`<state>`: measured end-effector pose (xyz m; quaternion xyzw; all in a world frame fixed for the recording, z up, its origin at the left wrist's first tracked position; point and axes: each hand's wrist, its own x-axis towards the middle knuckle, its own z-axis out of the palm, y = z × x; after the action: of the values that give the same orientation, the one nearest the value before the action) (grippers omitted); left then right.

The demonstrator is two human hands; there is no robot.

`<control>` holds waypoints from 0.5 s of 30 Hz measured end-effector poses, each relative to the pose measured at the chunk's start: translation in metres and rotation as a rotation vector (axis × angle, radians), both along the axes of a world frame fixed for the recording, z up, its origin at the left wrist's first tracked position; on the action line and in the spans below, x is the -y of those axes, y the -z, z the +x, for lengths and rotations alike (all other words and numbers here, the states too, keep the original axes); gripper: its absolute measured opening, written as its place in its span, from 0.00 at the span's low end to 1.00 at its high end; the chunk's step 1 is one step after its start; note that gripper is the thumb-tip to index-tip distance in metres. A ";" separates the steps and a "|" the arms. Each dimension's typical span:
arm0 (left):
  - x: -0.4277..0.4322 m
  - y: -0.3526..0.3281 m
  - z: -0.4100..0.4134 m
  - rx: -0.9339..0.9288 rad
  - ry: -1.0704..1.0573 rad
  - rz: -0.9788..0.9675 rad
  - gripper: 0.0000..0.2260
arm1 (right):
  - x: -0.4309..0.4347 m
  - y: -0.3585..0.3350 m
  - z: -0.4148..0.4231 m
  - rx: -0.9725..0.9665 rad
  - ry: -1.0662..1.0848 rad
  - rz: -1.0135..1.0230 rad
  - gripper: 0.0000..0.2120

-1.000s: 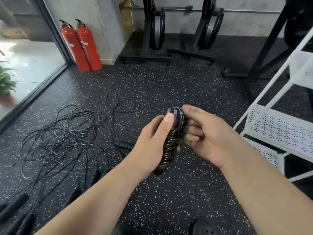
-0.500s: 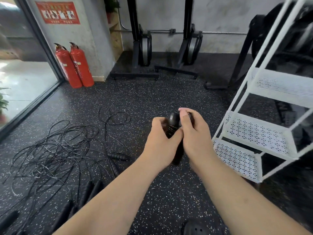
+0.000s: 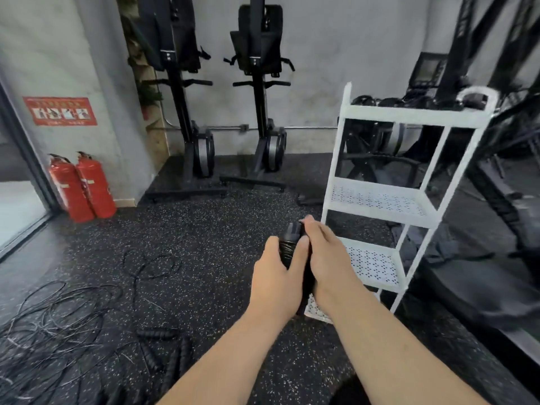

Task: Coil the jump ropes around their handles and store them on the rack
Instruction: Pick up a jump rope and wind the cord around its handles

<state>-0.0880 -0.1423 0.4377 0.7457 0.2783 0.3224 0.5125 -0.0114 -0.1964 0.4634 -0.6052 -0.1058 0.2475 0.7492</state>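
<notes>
We're carrying a coiled rope (image 3: 289,242) at centre frame, left hand (image 3: 276,283) and right hand (image 3: 331,260) both clenched round it. Storing step: next, probably lifting it onto the rack (image 3: 409,117), right of frame.

Perforated white metal rack (image 3: 380,200), speckled matt rubber floor (image 3: 204,252), glossy black rope (image 3: 52,325).

I counted two red fire extinguishers (image 3: 70,191) (image 3: 98,187), two upright rowing machines (image 3: 175,39) (image 3: 257,33), one red poster (image 3: 60,111) and one white rack (image 3: 409,119) with four shelves. There was one coiled jump rope (image 3: 289,244). The loose ropes (image 3: 49,331) lay too tangled to count, with at least three handles (image 3: 157,333) showing.
</notes>
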 end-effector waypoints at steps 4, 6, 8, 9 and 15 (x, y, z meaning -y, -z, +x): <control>0.018 -0.036 0.026 -0.029 0.062 -0.006 0.20 | 0.021 -0.029 0.020 0.183 0.091 -0.019 0.13; 0.023 -0.052 0.040 -0.053 0.103 -0.034 0.21 | 0.032 -0.039 0.031 0.238 0.105 -0.025 0.12; 0.027 -0.064 0.053 -0.059 0.131 -0.087 0.21 | 0.042 -0.044 0.041 0.297 0.118 -0.032 0.12; 0.027 -0.068 0.061 -0.066 0.142 -0.115 0.22 | 0.046 -0.046 0.045 0.330 0.129 -0.032 0.13; 0.037 -0.093 0.106 -0.035 0.175 -0.485 0.22 | 0.064 -0.036 0.069 0.543 0.187 -0.151 0.29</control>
<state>0.0180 -0.1795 0.5307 0.6276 0.2907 0.1873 0.6975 0.0577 -0.2604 0.4996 -0.7103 -0.2275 0.0138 0.6659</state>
